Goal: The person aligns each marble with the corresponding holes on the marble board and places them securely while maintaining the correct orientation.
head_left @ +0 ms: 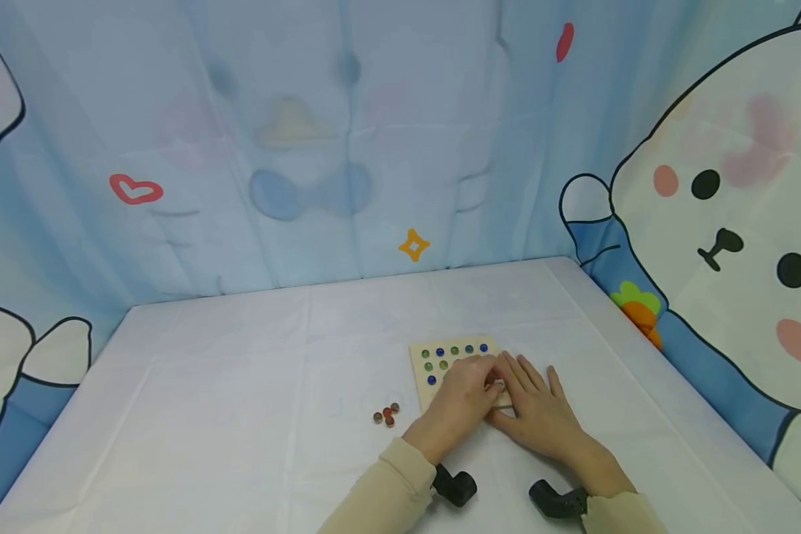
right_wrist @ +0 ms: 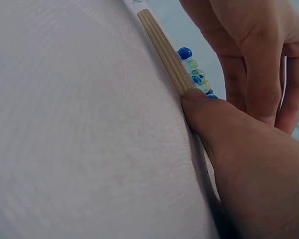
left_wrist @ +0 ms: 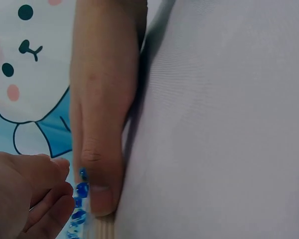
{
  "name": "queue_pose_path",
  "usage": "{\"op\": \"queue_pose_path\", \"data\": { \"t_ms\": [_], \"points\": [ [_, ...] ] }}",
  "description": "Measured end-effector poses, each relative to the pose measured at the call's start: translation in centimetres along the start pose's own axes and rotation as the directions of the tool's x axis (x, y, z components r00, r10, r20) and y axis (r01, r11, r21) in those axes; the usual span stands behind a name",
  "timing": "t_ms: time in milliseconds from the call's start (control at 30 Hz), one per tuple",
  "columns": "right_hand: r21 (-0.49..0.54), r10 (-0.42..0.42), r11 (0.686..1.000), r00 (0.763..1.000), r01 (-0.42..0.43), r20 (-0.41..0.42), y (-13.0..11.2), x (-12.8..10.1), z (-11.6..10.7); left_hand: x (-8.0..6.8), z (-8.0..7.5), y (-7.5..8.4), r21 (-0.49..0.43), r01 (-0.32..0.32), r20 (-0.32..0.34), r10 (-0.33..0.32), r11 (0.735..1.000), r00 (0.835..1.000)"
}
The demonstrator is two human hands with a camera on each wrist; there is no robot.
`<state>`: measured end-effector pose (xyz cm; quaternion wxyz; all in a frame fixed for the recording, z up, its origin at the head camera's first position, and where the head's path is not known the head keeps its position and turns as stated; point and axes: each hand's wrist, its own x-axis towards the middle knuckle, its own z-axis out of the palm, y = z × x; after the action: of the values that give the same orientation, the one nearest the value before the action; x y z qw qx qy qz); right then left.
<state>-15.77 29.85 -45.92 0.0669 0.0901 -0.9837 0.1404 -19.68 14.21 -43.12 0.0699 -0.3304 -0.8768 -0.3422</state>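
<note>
A pale wooden board (head_left: pixel 419 386) lies on the white table, with rows of green and blue marbles (head_left: pixel 440 352) set in it. My left hand (head_left: pixel 463 389) is over the board, its fingers bent down near the right side; I cannot tell whether they pinch a marble. In the left wrist view the fingertips of the left hand (left_wrist: pixel 20 194) are close to blue marbles (left_wrist: pixel 82 189). My right hand (head_left: pixel 541 415) rests along the board's right side, fingers stretched out. Its thumb (right_wrist: pixel 204 107) presses the board's front edge (right_wrist: pixel 164 47) in the right wrist view.
Several loose reddish-brown marbles (head_left: pixel 387 412) lie on the tablecloth (head_left: pixel 240 415) left of the board. Black wrist devices (head_left: pixel 455 487) sit under both forearms. A blue curtain (head_left: pixel 294 148) with cartoon prints closes off the back and sides.
</note>
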Motion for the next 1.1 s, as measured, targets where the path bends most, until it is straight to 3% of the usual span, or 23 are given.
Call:
{"op": "queue_pose_path", "data": {
  "t_ms": [367,833,1100],
  "points": [
    [-0.027,0.043,0.999,0.999,-0.042,0.026,0.1,0.3,0.2,-0.7,-2.1,-0.6,-0.149,0.098,0.053,-0.091,0.984,0.994],
    [-0.040,0.056,0.998,0.998,-0.054,0.037,-0.1,0.3,0.3,-2.6,-4.7,-2.9,-0.162,0.072,-0.022,-0.076,0.984,0.997],
    [-0.038,0.056,0.998,0.998,-0.055,0.036,-0.2,0.3,0.4,-3.9,-6.1,-4.1,-0.202,0.103,-0.031,-0.111,0.974,0.993]
  ]
}}
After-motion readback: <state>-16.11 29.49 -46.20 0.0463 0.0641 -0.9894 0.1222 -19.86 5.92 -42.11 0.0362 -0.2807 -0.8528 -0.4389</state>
